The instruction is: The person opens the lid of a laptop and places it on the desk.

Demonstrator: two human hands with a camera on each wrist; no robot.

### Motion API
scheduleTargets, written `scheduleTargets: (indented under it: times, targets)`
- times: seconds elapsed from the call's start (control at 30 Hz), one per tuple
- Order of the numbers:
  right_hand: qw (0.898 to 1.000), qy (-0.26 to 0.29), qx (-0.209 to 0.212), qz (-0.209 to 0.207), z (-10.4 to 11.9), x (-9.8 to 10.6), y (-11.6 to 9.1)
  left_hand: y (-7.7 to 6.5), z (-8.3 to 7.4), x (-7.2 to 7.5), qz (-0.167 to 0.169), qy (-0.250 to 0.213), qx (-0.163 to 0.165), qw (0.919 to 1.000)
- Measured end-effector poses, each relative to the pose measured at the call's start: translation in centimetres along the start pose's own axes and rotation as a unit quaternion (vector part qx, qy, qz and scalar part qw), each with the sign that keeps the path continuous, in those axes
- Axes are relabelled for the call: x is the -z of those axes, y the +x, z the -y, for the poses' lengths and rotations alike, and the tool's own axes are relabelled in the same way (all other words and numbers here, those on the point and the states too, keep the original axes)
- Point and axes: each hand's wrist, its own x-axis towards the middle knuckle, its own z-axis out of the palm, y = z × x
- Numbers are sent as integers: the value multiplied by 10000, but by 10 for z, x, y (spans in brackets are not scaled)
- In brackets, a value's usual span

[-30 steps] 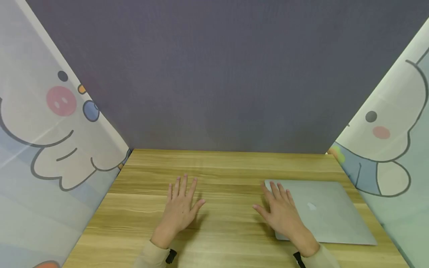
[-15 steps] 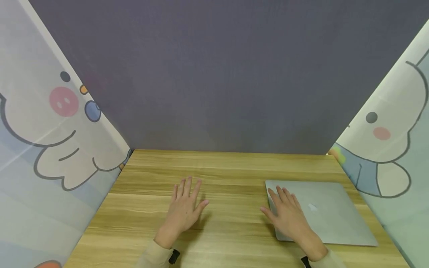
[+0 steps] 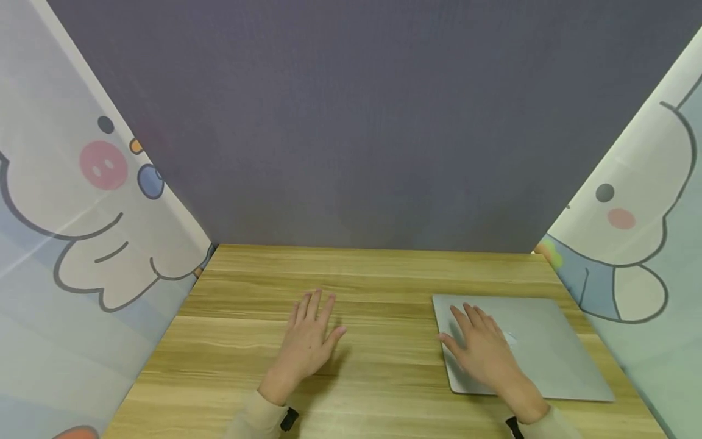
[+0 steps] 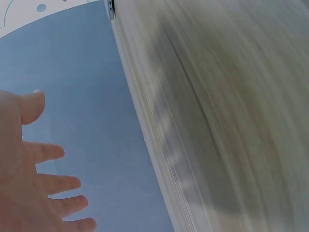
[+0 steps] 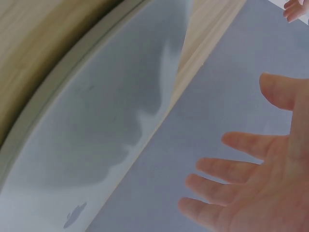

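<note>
Fingers of the right hand (image 3: 485, 350) were spread flat above the left part of a closed silver laptop (image 3: 540, 347) near the table's (image 3: 384, 390) right edge; the left hand (image 3: 309, 341) hovered mid-table, spread, empty.

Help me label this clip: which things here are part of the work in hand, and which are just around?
In the work:
closed silver laptop, lying flat on the table
right hand, fingers straight, over the laptop's left part
left hand, open, over bare wood

Just around:
wooden table
grey back wall
cartoon-printed side panels
</note>
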Motion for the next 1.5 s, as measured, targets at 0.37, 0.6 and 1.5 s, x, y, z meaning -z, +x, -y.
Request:
scheduleTargets:
  times: [0.37,0.6,1.5]
  targets:
    - [9992,224,-322,-19,-19,12,3,5,-9,-5,223,-437,27,9988]
    - [9990,283,-293,-167,-29,16,8,8,-14,-7,300,-649,21,9974]
    - [9946,610,-833,73,-71,37,5,27,-51,-17,582,-1256,-12,9904]
